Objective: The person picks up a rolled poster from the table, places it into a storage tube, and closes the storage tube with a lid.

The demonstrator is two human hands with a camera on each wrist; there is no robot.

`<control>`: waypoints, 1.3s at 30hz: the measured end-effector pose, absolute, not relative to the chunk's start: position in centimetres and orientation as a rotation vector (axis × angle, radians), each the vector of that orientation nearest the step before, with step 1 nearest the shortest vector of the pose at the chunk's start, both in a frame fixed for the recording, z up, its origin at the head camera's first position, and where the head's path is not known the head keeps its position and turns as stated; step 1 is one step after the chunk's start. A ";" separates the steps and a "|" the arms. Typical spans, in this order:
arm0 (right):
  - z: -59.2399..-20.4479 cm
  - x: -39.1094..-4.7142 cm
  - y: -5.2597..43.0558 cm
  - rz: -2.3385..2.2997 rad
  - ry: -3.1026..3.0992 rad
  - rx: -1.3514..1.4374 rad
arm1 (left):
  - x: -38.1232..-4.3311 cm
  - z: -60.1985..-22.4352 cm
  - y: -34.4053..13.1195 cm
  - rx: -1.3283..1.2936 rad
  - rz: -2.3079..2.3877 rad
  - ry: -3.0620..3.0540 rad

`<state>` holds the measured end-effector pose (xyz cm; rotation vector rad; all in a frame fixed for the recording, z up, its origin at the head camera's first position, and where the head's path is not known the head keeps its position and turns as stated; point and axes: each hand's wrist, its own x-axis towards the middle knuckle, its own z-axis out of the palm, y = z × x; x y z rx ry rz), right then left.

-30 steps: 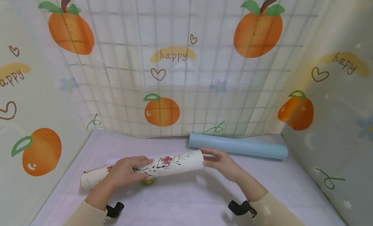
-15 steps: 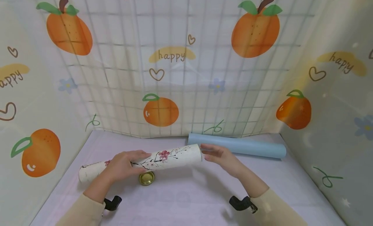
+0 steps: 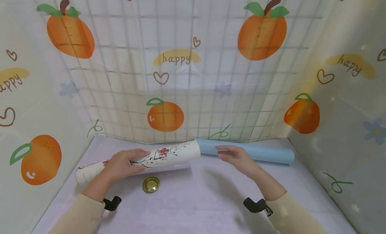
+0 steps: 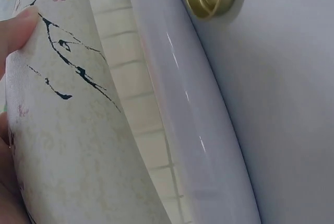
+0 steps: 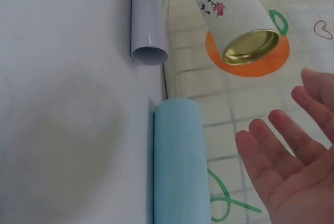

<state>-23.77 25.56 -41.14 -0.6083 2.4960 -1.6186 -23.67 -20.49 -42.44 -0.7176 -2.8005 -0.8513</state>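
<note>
My left hand (image 3: 120, 162) grips a white cardboard tube (image 3: 178, 152) with a plum-blossom print, fingers and thumb around its middle. The tube is held slanted, its right end higher, above a pale lilac roll (image 3: 181, 166) lying on the table. In the right wrist view, a gold metal cap (image 5: 251, 46) sits in the tube's near end. Another gold cap (image 3: 150, 184) lies on the table in front of the rolls. My right hand (image 3: 236, 158) is apart from the tube, to its right, with loosely extended fingers and nothing in them.
A light blue roll (image 3: 265, 153) lies along the back right of the table (image 3: 193, 207), behind my right hand. Curtain-like sheets (image 3: 120, 103) printed with oranges stand at the back and both sides.
My right hand has come off the tube's right end and moved right. The left hand has carried the tube back and slightly left, uncovering the loose gold cap and the lilac roll.
</note>
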 end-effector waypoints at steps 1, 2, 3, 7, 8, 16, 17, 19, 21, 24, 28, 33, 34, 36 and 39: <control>-41.0 -23.8 25.7 -1.615 2.503 -0.605 | -23.9 -42.5 -20.6 -0.712 -0.844 -2.798; -40.9 -23.7 25.8 -1.612 2.507 -0.602 | -24.1 -42.5 -20.7 -0.711 -0.838 -2.796; -40.8 -23.7 25.9 -1.607 2.510 -0.595 | -24.3 -42.5 -20.8 -0.715 -0.829 -2.791; -40.8 -23.8 26.3 -1.600 2.508 -0.571 | -25.0 -42.8 -21.0 -0.699 -0.812 -2.797; -40.8 -23.9 26.3 -1.598 2.509 -0.568 | -25.2 -42.9 -21.1 -0.697 -0.807 -2.800; -41.0 -24.3 27.0 -1.579 2.546 -0.519 | -26.7 -43.8 -21.6 -0.620 -0.840 -2.837; -41.1 -24.4 27.1 -1.572 2.551 -0.526 | -26.9 -43.9 -21.7 -0.613 -0.834 -2.843; -41.4 -24.6 27.3 -1.568 2.565 -0.520 | -27.4 -44.0 -21.8 -0.597 -0.822 -2.867; -41.7 -24.9 27.6 -1.548 2.606 -0.513 | -27.8 -44.0 -21.8 -0.601 -0.800 -2.891; -42.1 -25.5 28.3 -1.501 2.700 -0.491 | -28.4 -43.9 -21.8 -0.607 -0.781 -2.925; -42.1 -26.2 29.2 -1.438 2.811 -0.486 | -28.9 -43.8 -22.0 -0.609 -0.759 -2.944; -42.1 -27.0 30.1 -1.408 2.881 -0.504 | -29.4 -43.5 -22.1 -0.601 -0.761 -2.943; -42.2 -27.1 30.3 -1.409 2.889 -0.507 | -29.6 -43.5 -22.2 -0.601 -0.760 -2.944; -42.3 -27.4 30.6 -1.414 2.897 -0.500 | -29.8 -43.6 -22.2 -0.595 -0.768 -2.956; -42.5 -27.6 31.1 -1.416 2.900 -0.473 | -30.2 -43.7 -22.2 -0.603 -0.760 -2.978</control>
